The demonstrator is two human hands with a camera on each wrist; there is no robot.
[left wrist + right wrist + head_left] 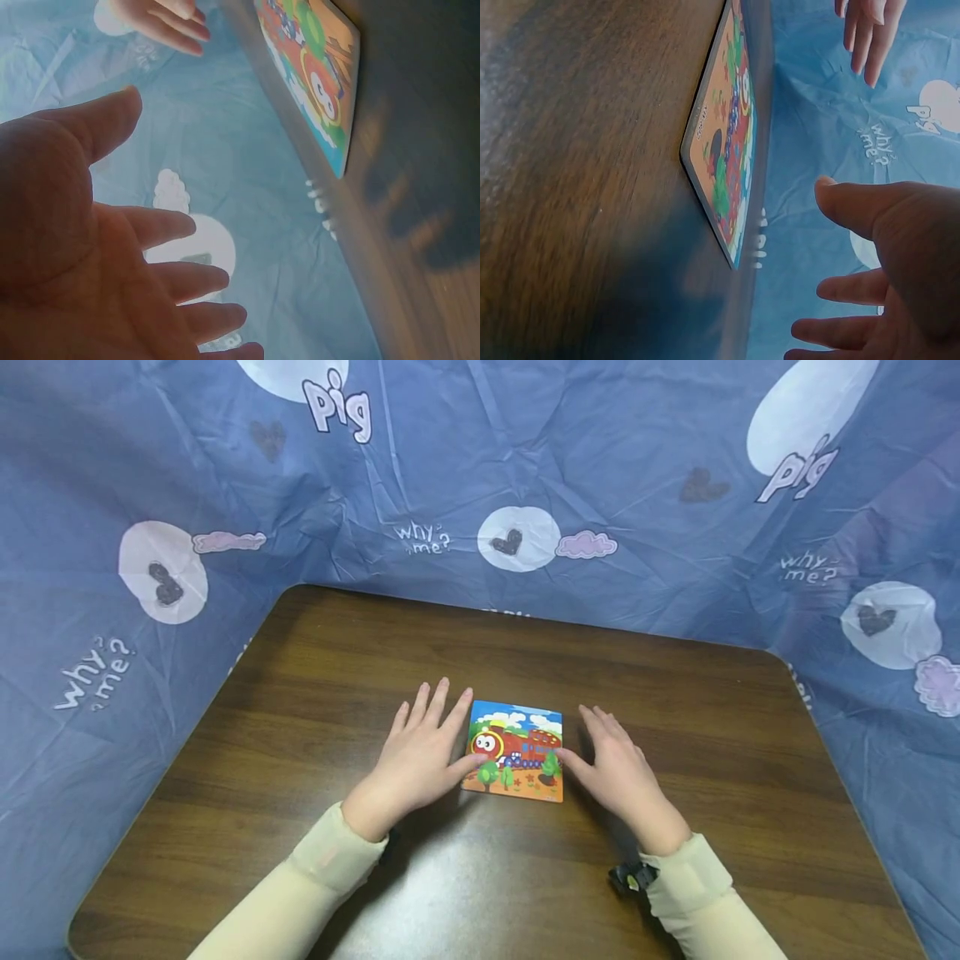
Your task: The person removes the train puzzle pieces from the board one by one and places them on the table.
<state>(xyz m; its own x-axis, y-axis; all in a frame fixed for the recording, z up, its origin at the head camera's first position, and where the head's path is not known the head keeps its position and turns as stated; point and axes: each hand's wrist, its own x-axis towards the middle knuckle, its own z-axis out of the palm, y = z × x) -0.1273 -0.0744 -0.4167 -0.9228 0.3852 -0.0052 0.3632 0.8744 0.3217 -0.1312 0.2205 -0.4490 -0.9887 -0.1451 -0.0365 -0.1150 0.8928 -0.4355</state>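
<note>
Left hand (417,762), right hand (619,770) outstretched; train picture (519,745) cut off in wrist views

Wood-grain table (720,752) (rather glossy); train picture (525,739) flat on top.

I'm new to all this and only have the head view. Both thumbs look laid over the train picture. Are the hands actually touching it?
Observer: The left one isn't: the left wrist view shows a gap between the left hand, thumb included, and the train picture.
Visitor: And the other one?
Observer: Also apart; the right wrist view shows a gap beside the thumb of the right hand.
Visitor: Is the picture just paper?
Observer: It seems to be a board: the right wrist view shows a grey side with some thickness.
</note>
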